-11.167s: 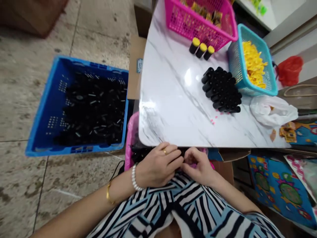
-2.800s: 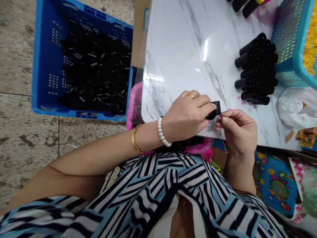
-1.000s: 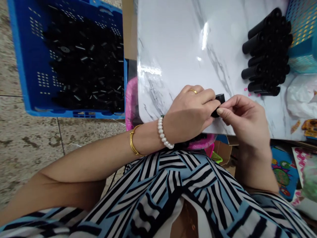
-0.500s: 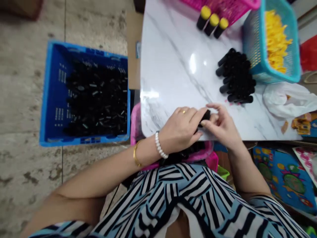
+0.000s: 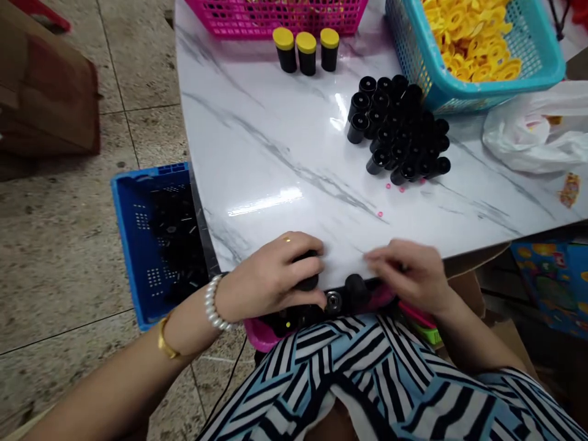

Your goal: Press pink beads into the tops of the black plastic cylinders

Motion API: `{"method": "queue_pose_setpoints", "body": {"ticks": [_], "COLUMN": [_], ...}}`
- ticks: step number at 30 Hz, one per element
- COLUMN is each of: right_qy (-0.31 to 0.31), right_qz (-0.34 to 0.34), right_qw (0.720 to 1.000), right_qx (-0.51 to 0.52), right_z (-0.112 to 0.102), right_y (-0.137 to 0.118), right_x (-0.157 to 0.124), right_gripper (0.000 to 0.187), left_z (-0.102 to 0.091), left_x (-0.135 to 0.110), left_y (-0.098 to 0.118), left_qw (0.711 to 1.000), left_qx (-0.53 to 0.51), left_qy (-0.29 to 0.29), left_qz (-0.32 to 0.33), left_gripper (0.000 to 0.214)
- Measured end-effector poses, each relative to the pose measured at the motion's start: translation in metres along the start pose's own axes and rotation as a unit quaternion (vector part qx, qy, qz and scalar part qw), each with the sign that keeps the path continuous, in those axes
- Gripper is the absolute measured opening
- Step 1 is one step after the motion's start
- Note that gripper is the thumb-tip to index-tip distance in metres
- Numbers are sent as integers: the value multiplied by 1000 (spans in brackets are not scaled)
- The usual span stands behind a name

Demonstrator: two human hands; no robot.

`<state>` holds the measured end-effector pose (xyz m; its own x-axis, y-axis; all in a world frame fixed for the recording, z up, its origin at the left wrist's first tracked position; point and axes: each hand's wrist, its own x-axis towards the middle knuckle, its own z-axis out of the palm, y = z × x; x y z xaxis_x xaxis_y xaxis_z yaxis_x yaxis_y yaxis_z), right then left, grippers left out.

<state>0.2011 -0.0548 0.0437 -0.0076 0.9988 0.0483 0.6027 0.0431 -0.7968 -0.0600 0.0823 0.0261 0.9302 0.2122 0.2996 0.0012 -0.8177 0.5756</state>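
My left hand (image 5: 269, 278) rests at the near edge of the white marble table (image 5: 275, 153), fingers curled round a short black tube (image 5: 307, 275). My right hand (image 5: 411, 272) hovers beside it at the same edge, smeared by motion, so its fingers cannot be read. Just below both hands, a pink basket (image 5: 260, 334) on my lap holds more black tubes (image 5: 342, 297). A stack of black tubes (image 5: 397, 131) lies farther back on the table, with a few tiny pink pieces (image 5: 380, 214) in front of it.
Three yellow-capped black tubes (image 5: 305, 49) stand before a pink basket (image 5: 275, 15). A teal basket (image 5: 441, 79) of yellow caps and a white plastic bag (image 5: 537, 135) sit at the right. A blue crate (image 5: 138, 245) of black parts stands on the floor, left.
The view has tilted up and away from the crate. Both hands have dropped to the table's near edge and drawn apart; the left still grips a black tube.
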Motion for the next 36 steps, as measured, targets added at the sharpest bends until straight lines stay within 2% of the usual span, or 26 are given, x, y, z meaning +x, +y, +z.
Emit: {"method": "queue_pose_setpoints", "body": {"ticks": [2, 3, 5, 7, 11, 14, 17, 20, 22, 24, 26, 29, 36], "right_qy": [110, 132, 127, 111, 123, 130, 148, 168, 149, 107, 76, 72, 33], "right_qz": [7, 9, 5, -5, -12, -23, -28, 21, 91, 157, 196, 227, 256], "right_qw": [988, 980, 973, 973, 967, 964, 962, 973, 984, 976, 956, 937, 917], "right_qx": [-110, -151, -192, -202, -222, -230, -230, -160, -35, 109, 206, 256, 304], "right_z": [-5, -7, -8, -8, -7, -9, -9, -5, 0, 4, 6, 7, 6], "right_y": [16, 23, 32, 35, 36, 39, 40, 31, 20, 9, 1, -2, 3], "right_x": [15, 22, 34, 39, 39, 37, 34, 29, 27, 26, 28, 31, 33], "right_gripper": [20, 20, 12, 5, 7, 3, 9, 10, 12, 15, 17, 19, 16], "left_z": [8, 13, 22, 27, 31, 32, 30, 27, 28, 30, 34, 36, 36], "left_x": [17, 23, 33, 41, 53, 55, 49, 41, 39, 40, 41, 43, 44], "left_y": [4, 7, 12, 11, -8, -18, -13, -4, -1, -2, -4, -6, -5], "left_qw": [999, 998, 999, 1000, 986, 982, 985, 987, 988, 988, 987, 985, 979], "left_qx": [-44, -55, -45, -1, 101, 125, 102, 60, 45, 47, 56, 70, 66], "left_qy": [-8, -11, -5, 29, 117, 123, 116, 119, 116, 115, 118, 123, 149], "left_qz": [14, 22, 25, 4, -58, -74, -79, -88, -92, -95, -98, -102, -121], "left_gripper": [42, 45, 48, 48, 49, 47, 52, 39, 30, 27, 26, 24, 26]}}
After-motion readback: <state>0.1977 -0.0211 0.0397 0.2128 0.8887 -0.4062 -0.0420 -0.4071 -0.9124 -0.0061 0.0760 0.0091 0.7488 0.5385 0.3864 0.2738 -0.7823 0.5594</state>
